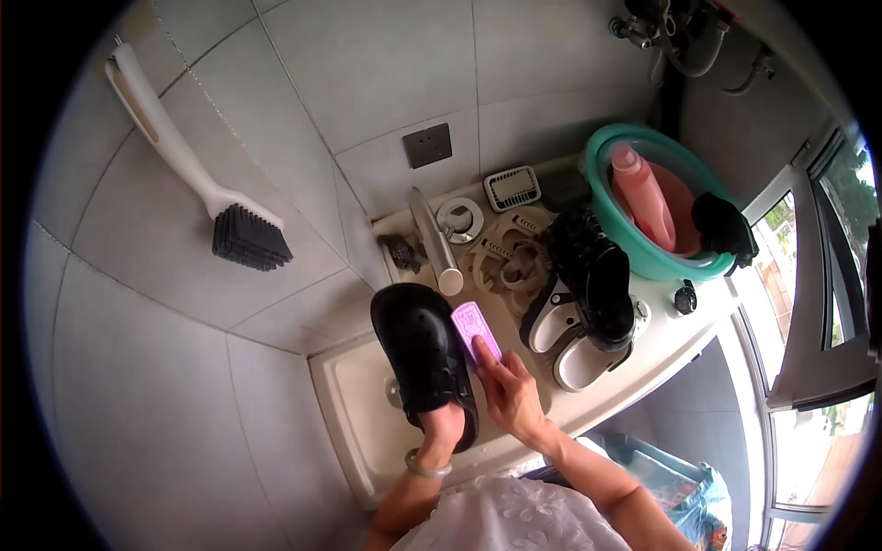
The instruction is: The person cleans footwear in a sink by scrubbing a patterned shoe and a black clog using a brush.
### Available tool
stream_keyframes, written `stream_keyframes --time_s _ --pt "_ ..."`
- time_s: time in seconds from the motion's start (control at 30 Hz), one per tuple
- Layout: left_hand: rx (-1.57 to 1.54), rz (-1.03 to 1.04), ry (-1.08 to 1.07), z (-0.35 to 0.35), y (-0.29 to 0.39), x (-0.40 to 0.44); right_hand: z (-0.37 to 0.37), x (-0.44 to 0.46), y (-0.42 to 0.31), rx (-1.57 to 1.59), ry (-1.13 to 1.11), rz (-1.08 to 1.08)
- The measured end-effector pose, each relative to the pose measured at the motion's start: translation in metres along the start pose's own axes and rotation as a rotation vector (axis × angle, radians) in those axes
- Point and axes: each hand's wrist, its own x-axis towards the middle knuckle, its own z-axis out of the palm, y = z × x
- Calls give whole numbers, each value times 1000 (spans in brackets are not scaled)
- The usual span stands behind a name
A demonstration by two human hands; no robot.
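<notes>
Over the sink (354, 404), a black clog (413, 335) is held up with its toe pointing away from me. My left hand (443, 428) reaches into its heel opening and supports it, its fingers hidden inside the shoe. Against the right side of the clog is a small purple scrubbing brush (473, 329). My right hand (514, 399) is closed on the brush, fingers along its back. The brush's underside does not show. Just beyond the clog's toe is the faucet (434, 243).
Black clogs (593, 275) and beige sandals (514, 257) crowd the counter to the right. Behind them stands a green basin (602, 197) with a pink bottle (643, 193) in it. A soap dish (512, 189) sits by the wall. A long-handled brush (175, 138) hangs at left.
</notes>
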Motion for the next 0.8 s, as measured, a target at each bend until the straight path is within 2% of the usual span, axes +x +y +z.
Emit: stream_keyframes --time_s 0.1,0.13,0.23,0.43,0.57,0.6,0.63,0.67,0.8 --pt "-39 -60 -69 -1 12 16 -2 -4 -6 5 -7 -6" --pt "-108 -151 -34 -7 14 22 -3 -11 -11 13 -14 4" --pt "35 -56 5 1 1 22 0 -7 -11 7 18 26" --pt "4 -151 -90 -7 -1 42 7 -2 -2 -14 62 21" --pt "-126 -211 -46 0 -15 39 10 13 11 -41 89 69" --pt "-89 -170 -83 0 -20 34 5 29 15 -39 69 133" --pt "6 -114 -13 0 -26 33 7 26 18 -29 77 136" --pt "-10 -141 -20 -4 -24 35 9 22 22 -18 86 139" --pt "-36 -232 -34 -7 -19 50 20 -4 27 -51 106 52"
